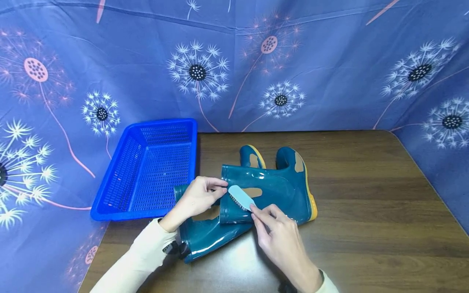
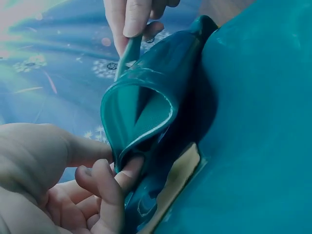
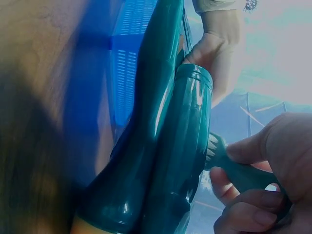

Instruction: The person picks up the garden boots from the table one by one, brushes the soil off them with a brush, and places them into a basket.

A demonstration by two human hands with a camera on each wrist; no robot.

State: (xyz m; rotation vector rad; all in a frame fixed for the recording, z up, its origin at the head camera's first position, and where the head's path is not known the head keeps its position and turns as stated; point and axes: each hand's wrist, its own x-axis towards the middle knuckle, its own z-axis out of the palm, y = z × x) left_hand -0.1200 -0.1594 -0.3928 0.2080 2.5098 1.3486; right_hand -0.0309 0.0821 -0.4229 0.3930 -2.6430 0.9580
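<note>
A teal rubber boot (image 1: 280,181) with a yellow sole and tan patches lies on its side, its toe pointing to the back. My left hand (image 1: 199,197) pinches the rim of its opening between thumb and fingers; in the left wrist view the boot opening (image 2: 114,107) gapes above the fingertips. My right hand (image 1: 280,236) grips the handle of a light blue brush (image 1: 241,194). Its bristles (image 3: 211,148) meet the boot's shaft near the rim in the right wrist view. A second matching boot (image 1: 216,236) lies partly hidden beneath the first.
At the left stands a blue plastic basket (image 1: 194,158) with perforated walls, close beside the boot openings. Everything rests on a brown wooden table (image 1: 370,211). A blue dandelion-print cloth (image 1: 329,73) hangs behind the table and along its sides.
</note>
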